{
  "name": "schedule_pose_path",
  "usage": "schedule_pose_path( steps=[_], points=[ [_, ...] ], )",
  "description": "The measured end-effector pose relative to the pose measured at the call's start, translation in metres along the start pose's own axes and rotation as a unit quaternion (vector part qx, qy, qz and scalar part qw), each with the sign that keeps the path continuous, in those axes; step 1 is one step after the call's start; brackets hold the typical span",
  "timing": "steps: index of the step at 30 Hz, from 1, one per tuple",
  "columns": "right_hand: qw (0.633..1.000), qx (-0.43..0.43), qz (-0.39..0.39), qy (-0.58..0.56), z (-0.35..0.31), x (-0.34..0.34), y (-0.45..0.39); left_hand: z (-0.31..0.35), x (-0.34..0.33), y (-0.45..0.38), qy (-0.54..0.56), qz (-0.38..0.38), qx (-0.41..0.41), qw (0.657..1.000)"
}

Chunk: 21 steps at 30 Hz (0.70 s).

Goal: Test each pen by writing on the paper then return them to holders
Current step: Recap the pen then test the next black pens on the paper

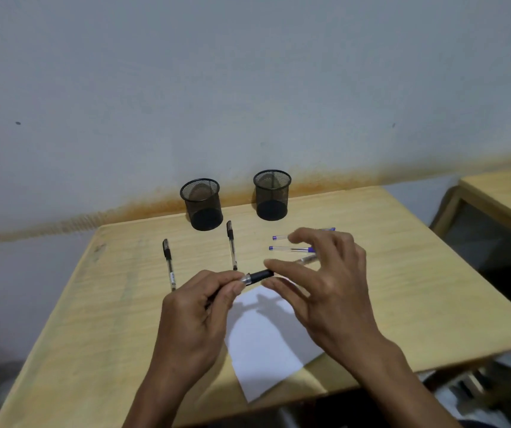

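Note:
My left hand (197, 307) grips a black pen (259, 276) by its barrel, above the white paper (266, 338). My right hand (325, 282) has thumb and forefinger at the pen's black cap end, other fingers spread. Two black-capped pens lie on the table, one at the left (168, 264) and one in the middle (232, 245). Two blue pens (291, 249) lie partly behind my right hand, and a third clear pen (306, 259) shows under the fingers. Two black mesh holders stand at the back, the left holder (201, 203) and the right holder (272, 194), both showing nothing inside.
The wooden table (109, 319) stands against a grey wall. The paper's near corner hangs over the front edge. A second wooden table (507, 193) stands at the right with a gap between.

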State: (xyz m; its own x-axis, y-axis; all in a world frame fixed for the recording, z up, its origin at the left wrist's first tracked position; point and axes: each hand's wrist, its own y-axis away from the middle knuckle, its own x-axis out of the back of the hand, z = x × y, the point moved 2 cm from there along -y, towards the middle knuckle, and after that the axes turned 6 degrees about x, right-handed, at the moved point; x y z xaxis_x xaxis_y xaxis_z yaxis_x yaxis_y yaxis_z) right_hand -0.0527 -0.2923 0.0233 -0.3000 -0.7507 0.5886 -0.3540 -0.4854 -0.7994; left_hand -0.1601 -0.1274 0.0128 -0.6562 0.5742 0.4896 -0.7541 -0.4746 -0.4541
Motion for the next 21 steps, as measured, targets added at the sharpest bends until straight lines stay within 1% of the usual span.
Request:
schedule_pose_path(
  steps=[2,4,8,10,12,14,18,21],
  points=[
    [1.0,0.016,-0.006,0.013,0.002,0.002,0.003,0.005,-0.006,-0.003,0.006,-0.018,-0.011,1.0],
    [1.0,0.01,-0.011,0.02,0.009,0.01,0.008,0.012,-0.015,-0.006,0.012,-0.039,-0.027,0.999],
    [0.997,-0.033,-0.014,0.069,0.037,0.046,0.031,0.039,-0.056,-0.014,0.043,-0.105,-0.075,0.991],
    [0.993,-0.065,-0.008,0.097,0.054,0.064,0.045,0.051,-0.081,-0.016,0.078,-0.129,-0.076,0.986],
    [0.984,-0.127,0.002,0.126,0.071,0.089,0.066,0.066,-0.114,-0.015,0.121,-0.153,-0.065,0.979],
    [0.967,-0.203,0.024,0.151,0.088,0.113,0.088,0.081,-0.146,-0.013,0.131,-0.178,-0.075,0.973],
    [0.921,-0.347,0.072,0.16,0.117,0.156,0.138,0.108,-0.215,-0.004,0.045,-0.246,-0.143,0.958],
    [0.878,-0.438,0.104,0.164,0.133,0.176,0.174,0.118,-0.262,0.009,-0.04,-0.304,-0.166,0.937]
  ],
)
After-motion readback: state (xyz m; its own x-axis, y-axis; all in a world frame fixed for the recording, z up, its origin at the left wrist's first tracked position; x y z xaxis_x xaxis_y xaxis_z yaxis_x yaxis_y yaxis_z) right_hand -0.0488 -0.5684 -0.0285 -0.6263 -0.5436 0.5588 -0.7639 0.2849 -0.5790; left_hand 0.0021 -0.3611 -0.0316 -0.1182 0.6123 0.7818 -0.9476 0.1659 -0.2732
